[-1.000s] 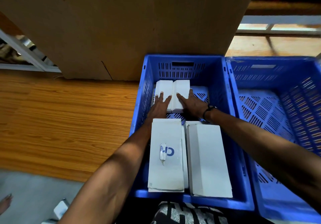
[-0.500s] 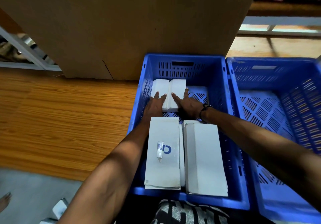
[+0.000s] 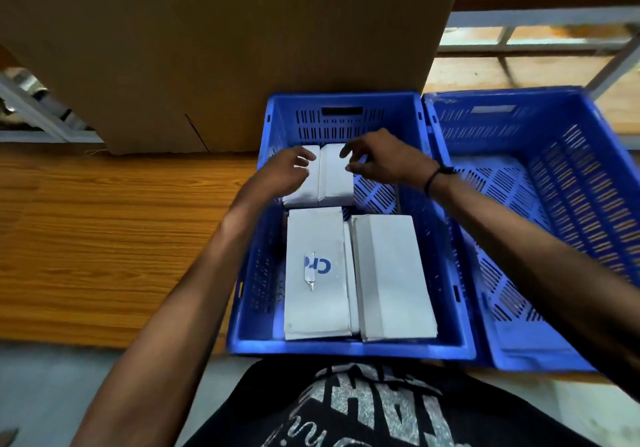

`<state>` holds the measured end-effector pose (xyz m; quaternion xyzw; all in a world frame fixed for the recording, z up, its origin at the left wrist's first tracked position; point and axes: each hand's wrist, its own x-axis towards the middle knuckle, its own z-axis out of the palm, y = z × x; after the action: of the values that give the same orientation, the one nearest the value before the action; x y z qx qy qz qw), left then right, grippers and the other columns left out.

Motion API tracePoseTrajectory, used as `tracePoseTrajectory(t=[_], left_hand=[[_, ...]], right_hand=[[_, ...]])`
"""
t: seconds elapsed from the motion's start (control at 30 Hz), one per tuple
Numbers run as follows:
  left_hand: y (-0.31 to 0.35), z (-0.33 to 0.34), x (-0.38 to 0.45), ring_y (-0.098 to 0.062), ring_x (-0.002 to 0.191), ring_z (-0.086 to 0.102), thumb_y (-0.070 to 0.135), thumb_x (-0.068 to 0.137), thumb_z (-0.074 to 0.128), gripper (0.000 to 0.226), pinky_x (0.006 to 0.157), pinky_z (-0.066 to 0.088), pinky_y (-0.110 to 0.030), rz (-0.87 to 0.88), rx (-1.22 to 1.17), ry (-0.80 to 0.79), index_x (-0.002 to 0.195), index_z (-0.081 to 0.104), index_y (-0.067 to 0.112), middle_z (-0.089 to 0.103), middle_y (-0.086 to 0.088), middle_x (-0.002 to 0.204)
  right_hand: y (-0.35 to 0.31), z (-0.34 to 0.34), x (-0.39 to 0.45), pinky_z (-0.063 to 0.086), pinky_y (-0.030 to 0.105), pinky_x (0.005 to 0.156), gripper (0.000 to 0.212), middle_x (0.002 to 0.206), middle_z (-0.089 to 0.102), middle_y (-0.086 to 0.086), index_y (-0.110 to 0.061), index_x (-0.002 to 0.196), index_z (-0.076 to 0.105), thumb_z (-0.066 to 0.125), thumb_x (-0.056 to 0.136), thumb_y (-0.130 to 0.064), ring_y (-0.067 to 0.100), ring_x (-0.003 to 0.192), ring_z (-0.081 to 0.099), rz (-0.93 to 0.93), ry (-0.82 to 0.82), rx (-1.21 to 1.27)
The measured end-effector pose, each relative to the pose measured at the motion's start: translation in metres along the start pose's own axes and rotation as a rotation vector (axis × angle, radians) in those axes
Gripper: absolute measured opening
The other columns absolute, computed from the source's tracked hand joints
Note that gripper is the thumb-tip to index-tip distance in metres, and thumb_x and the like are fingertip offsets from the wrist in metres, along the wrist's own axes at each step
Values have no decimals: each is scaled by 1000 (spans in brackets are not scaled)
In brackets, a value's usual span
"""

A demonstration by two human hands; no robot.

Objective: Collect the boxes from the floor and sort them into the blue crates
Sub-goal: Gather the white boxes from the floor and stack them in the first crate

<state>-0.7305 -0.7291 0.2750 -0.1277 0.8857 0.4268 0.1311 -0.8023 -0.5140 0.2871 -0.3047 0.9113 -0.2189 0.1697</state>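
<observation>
Black printed shirt, black wristband.

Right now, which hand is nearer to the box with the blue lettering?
Left. The left hand rests on the small white boxes just beyond the lettered box, near its far left corner. The right hand hovers farther back and to the right, above the crate floor.

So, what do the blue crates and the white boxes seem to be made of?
Left blue crate and right blue crate: probably moulded plastic, slightly glossy, judging by the slotted walls and floor. Small white boxes and long white boxes: likely matte cardboard, with sharp folded edges.
</observation>
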Motion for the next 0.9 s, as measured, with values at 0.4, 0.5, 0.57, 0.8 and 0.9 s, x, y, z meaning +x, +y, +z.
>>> tracePoseTrajectory(t=[0.4,0.5,0.57,0.8,0.9], left_hand=[[-6,-17,-136,-17,91,70,63,86,69,54,77,61,-42,-86,141,-105,123,57,25,66,0,110],[-10,-11,-144,-11,85,70,51,92,70,45,67,56,-30,-72,68,-116,124,53,26,65,2,107],[-12,-8,-145,-14,86,70,46,93,70,43,70,59,-33,-50,13,-79,126,53,24,66,-2,106],[-9,-14,-140,-33,98,72,38,94,72,48,83,63,-53,54,-228,32,135,47,44,67,-22,107],[1,-19,-134,-32,96,73,31,96,70,36,76,64,-51,131,-267,84,127,53,41,65,-23,110]], right_hand=[[-64,-5,-97,49,24,79,48,111,72,-9,-38,129,64,59,90,-66,3,94,64,12,-224,74],[-64,3,-95,45,19,72,47,113,72,-8,-33,129,65,66,90,-58,-2,89,61,9,-191,67],[-65,7,-92,44,19,70,42,111,74,-6,-30,126,68,69,91,-52,-2,87,62,10,-157,85],[-75,2,-88,54,26,85,38,104,72,-7,-26,131,67,72,94,-33,-2,89,66,-1,59,294],[-78,-6,-81,59,29,82,36,107,73,-5,-25,131,67,70,96,-28,7,83,73,-35,127,336]])
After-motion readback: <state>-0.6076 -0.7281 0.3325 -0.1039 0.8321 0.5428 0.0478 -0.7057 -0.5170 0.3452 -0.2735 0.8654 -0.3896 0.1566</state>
